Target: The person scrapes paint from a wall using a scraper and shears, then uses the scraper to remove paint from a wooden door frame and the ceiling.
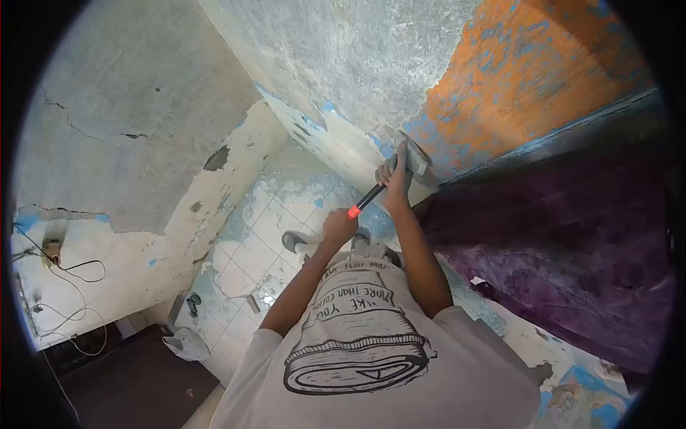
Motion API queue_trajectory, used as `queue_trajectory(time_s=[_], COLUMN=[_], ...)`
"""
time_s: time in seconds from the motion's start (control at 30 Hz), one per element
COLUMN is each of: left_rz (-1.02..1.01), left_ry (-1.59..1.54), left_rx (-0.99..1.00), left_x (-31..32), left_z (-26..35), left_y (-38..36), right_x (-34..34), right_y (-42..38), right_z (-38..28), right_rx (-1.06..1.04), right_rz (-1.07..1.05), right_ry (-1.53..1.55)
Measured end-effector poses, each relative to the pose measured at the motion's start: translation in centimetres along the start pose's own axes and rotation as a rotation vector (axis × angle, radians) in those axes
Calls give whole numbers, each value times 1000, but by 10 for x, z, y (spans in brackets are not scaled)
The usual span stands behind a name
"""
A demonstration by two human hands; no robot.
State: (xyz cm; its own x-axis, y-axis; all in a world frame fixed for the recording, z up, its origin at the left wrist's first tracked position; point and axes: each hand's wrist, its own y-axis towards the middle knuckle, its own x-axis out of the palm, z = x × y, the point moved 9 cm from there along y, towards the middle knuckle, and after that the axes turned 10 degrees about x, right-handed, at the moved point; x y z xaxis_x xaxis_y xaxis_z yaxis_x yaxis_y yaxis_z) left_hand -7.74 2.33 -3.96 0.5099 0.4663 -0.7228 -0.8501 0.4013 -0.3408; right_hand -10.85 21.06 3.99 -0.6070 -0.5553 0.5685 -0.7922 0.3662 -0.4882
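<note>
A scraper (419, 154) with a wide flat blade lies against the wall (400, 93), where grey plaster meets orange and blue paint. My right hand (396, 175) is closed around the upper part of its handle, close to the blade. Lower down, my left hand (340, 227) is wrapped round the end of the black and red handle (364, 201). Ragged edges of old paint run along the wall on both sides of the blade.
Purple cloth (572, 236) hangs at the right. Loose wires (86, 270) dangle on the left wall. A dark brown panel (136, 386) and a white plastic bag (187, 346) are at the lower left. Paint flakes cover the tiled floor (275, 236).
</note>
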Motion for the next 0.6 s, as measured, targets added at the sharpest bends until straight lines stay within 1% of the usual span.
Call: queue_trajectory(time_s=[0.07, 0.1, 0.17, 0.2, 0.27, 0.4, 0.47, 0.5, 0.57, 0.6], left_rz=[-12, 17, 27, 20, 21, -7, -23, -20, -3, -6], left_ry=[-59, -55, 23, 26, -31, -49, -16, -18, -56, -53], left_rx=[-32, -6, 92, 88, 26, 25, 87, 87, 27, 23], left_x=[0, -3, 14, 7, -12, 1, 11, 6, -8, -3], left_z=[1, -1, -11, -8, 6, -2, -5, 0, 6, 3], left_y=[-3, 19, 27, 21, 11, 9, 12, 12, 4, 4], right_x=[0, 11, 12, 11, 15, 4, 6, 9, 17, 13], right_y=[-1, 11, 8, 8, 8, 9, 6, 6, 3, 3], right_z=[0, -11, -12, -9, -10, 0, 1, -3, -10, -6], right_rx=[-13, -43, -9, -2, -41, -19, 21, 21, -6, -2], right_rz=[-34, -59, -14, -8, -95, -119, -117, -119, -152, -150], right_ry=[5, 9, -24, -20, 15, 21, 14, 12, 13, 17])
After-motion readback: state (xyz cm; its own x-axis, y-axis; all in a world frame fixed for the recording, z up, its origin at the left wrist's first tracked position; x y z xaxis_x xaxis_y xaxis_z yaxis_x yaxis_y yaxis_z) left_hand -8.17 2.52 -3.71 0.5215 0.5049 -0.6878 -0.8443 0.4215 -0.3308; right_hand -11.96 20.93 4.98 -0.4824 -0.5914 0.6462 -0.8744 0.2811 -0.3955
